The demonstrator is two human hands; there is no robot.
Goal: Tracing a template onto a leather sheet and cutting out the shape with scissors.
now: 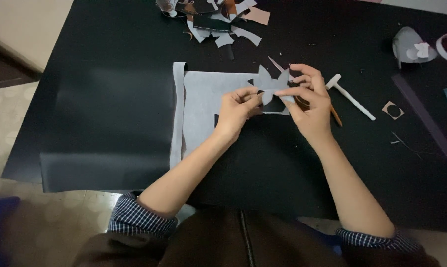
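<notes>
Closest to me, the left hand [237, 110] and the right hand [310, 101] both pinch a small grey cut-out shape [272, 83] with pointy tips, held just above a grey sheet [203, 99]. It looks thin, light and floppy, so I think it could bend or tear; the middle looks safest to hold. A white stick tool [351, 97] lies just beside the right hand. Scraps [223, 22] sit far back on the black table [109, 99].
</notes>
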